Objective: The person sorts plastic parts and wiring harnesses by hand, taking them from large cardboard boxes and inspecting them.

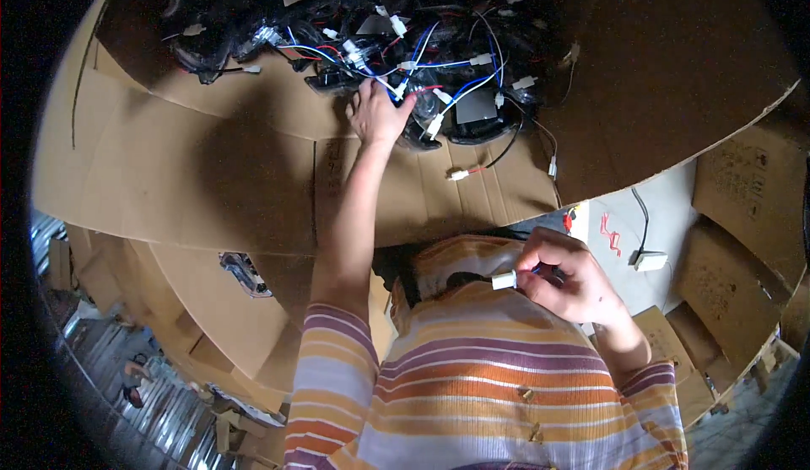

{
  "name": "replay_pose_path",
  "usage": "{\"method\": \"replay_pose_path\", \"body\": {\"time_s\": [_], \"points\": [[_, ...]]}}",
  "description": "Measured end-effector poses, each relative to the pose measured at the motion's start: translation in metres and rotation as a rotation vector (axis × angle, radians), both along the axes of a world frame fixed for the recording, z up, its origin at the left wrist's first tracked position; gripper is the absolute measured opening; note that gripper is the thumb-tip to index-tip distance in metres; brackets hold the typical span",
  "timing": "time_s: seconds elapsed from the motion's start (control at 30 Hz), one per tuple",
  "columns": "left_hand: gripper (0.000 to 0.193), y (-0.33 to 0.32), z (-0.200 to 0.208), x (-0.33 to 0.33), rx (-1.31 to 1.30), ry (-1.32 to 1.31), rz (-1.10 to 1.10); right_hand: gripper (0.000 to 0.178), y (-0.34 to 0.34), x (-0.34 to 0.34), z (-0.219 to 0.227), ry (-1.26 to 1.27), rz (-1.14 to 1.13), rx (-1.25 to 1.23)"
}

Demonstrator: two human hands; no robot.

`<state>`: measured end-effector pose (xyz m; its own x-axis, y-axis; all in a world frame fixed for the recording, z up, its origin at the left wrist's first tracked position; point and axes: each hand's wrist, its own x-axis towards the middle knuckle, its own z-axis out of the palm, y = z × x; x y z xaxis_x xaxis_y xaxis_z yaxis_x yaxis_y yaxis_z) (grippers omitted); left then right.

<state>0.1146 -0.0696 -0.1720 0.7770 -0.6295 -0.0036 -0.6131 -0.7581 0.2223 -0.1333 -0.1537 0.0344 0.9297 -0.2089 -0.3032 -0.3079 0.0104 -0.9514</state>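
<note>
My left hand (377, 116) reaches to the near edge of a heap of black, plastic-wrapped parts with wires (485, 103) in the large cardboard box. Its thumb is spread away from the fingers, and the fingertips touch the heap beside a white connector (398, 91) on blue and white wires. Close to my body, my right hand (578, 280) pinches a small white wire connector (504, 280) between thumb and fingers. A bit of blue wire shows at its back; the rest is hidden by the hand. Another white connector (458, 175) lies on the cardboard flap.
The open box's cardboard flap (253, 175) spreads before me. More brown boxes (742, 183) stand at the right. On the pale floor lie red wires (609, 234) and a white block with a black cable (650, 261). A person (135, 377) is at the far lower left.
</note>
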Motion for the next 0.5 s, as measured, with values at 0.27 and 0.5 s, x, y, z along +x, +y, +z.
{"method": "replay_pose_path", "body": {"time_s": [0.27,0.5], "points": [[0.013,0.001,0.007,-0.009,-0.534,0.251,0.110,0.007,-0.003,0.007,-0.004,-0.034,-0.010,-0.013],[0.017,0.019,0.100,-0.036,-0.753,0.808,0.047,0.007,-0.001,0.013,-0.003,0.022,0.025,0.015]]}}
